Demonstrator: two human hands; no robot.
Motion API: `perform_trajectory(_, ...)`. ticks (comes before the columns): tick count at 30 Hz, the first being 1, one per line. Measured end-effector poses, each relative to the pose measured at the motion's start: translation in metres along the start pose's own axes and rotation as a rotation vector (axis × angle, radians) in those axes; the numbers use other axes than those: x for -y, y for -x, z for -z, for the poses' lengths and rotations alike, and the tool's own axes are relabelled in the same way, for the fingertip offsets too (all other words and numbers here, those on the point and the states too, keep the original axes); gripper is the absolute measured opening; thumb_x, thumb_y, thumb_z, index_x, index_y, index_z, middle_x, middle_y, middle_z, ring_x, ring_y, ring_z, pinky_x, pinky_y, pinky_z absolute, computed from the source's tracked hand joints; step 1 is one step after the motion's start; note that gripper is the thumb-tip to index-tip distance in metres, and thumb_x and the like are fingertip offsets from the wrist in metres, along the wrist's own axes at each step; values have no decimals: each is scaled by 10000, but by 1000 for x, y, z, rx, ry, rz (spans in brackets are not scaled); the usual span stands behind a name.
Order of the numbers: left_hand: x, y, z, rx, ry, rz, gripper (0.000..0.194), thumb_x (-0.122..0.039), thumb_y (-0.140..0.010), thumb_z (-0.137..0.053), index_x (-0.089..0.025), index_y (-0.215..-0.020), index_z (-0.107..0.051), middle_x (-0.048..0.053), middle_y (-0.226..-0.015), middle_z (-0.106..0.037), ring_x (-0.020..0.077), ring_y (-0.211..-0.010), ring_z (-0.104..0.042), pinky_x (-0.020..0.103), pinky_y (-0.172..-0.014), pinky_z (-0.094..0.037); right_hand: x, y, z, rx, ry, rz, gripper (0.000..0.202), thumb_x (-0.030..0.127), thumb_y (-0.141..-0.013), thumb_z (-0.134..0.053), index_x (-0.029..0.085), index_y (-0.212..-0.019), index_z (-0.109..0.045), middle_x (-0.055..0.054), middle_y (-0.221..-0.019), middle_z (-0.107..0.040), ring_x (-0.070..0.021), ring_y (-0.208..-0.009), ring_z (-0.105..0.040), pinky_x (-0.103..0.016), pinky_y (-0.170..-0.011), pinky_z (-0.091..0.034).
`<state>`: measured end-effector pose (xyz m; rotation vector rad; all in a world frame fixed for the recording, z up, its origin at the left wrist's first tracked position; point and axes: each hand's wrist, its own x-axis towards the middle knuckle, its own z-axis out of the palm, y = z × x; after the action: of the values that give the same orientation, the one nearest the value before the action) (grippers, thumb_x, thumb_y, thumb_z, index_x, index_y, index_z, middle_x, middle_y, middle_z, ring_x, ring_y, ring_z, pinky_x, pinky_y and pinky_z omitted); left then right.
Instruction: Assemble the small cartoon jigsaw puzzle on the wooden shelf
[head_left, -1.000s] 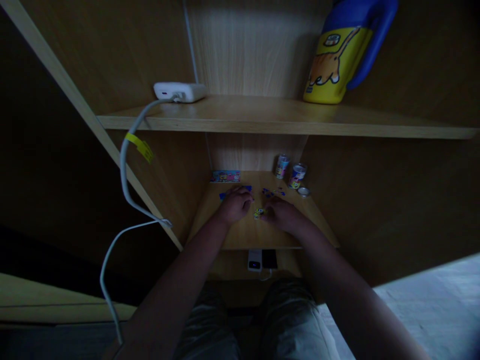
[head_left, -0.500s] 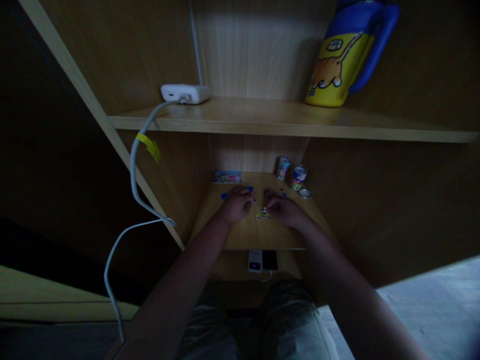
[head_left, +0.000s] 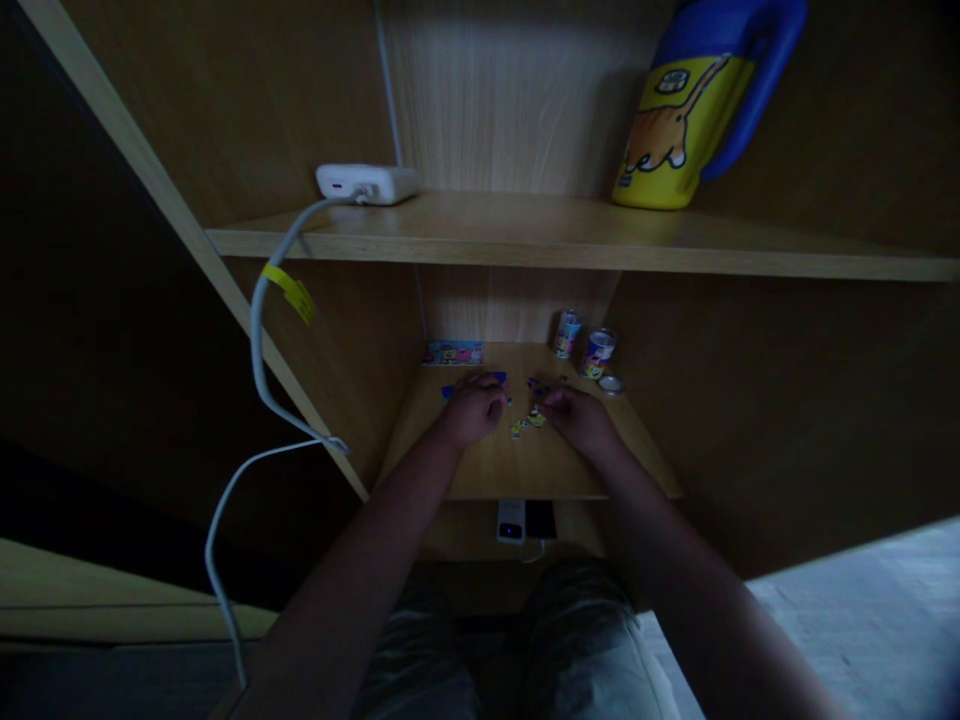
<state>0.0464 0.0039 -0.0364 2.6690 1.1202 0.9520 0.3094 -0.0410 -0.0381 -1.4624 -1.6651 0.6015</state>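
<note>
In the head view, the small yellow pieces lie on the lower shelf, between your two grips, the uppermost of them right at the fingertips of your right grip. They look thin, flat and very light, probably stiff like card, so they should slide easily if nudged and may bend or crease if pinched hard; take them by opposite edges, with the tips only. Your right grip is nearly closed, thumb and fingers drawn together at that uppermost piece, but you cannot tell from here whether it is pinched or only touched. Your left grip is loosely curled, its fingers over the blue strip; whether it clasps anything is too dark and small to tell. That strip looks flat and light too, best lifted by the end showing to the left of the grip. Just beyond your right grip lie the dark blue pieces, and farther beyond it stand the two cans, with the round lid beside the nearer one
</note>
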Motion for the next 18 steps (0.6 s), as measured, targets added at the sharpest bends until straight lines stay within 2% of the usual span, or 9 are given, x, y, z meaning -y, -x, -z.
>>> perform_trajectory(5,-1,0,0,12,-12,10,188,-151,-962,-644,-255,-920,-795,59,-1221,-824,284,-1192,-738,519,-1097,-531,-9,2,-4,-84,-242,-35,454,653,-842,-823,234,-991,-732,-92,-955,-842,-263,-874,-788,-411,-871,-623)
perform_trajectory(10,-1,0,2,18,-4,13,204,-144,-970,-632,-252,-922,-798,61,-1197,-822,280,-1194,-735,509,-1097,-532,-13,4,-3,-80,-111,-33,442,673,-846,-809,246,-941,-750,-79,-952,-846,-275,-890,-793,-430,-881,-619)
perform_trajectory(12,-1,1,1,10,-5,14,203,-145,-972,-634,-253,-920,-798,58,-1213,-824,283,-1199,-737,514,-1099,-530,-13,5,-3,-92,-149,-32,438,674,-855,-797,246,-930,-743,-82,-947,-849,-277,-889,-793,-424,-872,-621)
perform_trajectory(15,-1,1,1,14,-9,23,196,-148,-974,-643,-256,-917,-796,54,-1226,-828,287,-1202,-739,514,-1086,-535,-10,6,-2,-119,-180,-27,377,620,-884,-787,250,-918,-722,-86,-936,-845,-272,-884,-789,-397,-840,-618)
perform_trajectory(18,-2,1,2,20,-13,23,187,-148,-973,-653,-253,-919,-799,55,-1227,-833,290,-1200,-742,520,-1100,-533,-8,9,-1,-119,54,-25,225,479,-911,-783,263,-897,-721,-68,-928,-835,-263,-863,-782,-377,-821,-588)
